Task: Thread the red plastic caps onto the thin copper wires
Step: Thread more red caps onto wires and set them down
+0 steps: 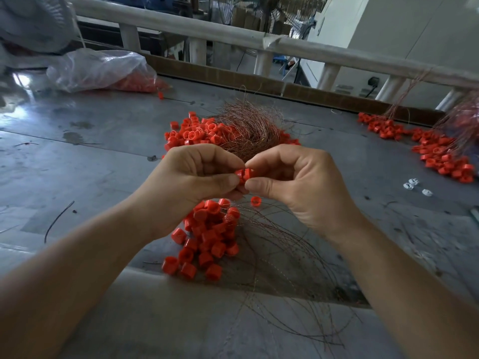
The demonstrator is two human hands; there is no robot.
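Note:
A red plastic cap [244, 174] is held above the grey table between both hands. My left hand [191, 182] pinches it from the left with thumb and fingertips, and my right hand [293, 182] pinches it from the right. Any wire at the cap is too thin to make out. Below my hands lies a heap of red caps strung on wires [207, 237], with thin copper wires [280, 268] fanning toward me. Behind my hands sits a pile of loose red caps [191, 133] under a tangled bundle of copper wire [248, 125]. One single cap [255, 200] lies beside the near heap.
A third spread of red caps [438, 151] with wires lies at the far right. A clear plastic bag of caps [103, 71] rests at the back left. Small white parts [412, 183] lie right of my hand. A white rail [233, 35] borders the table's far side.

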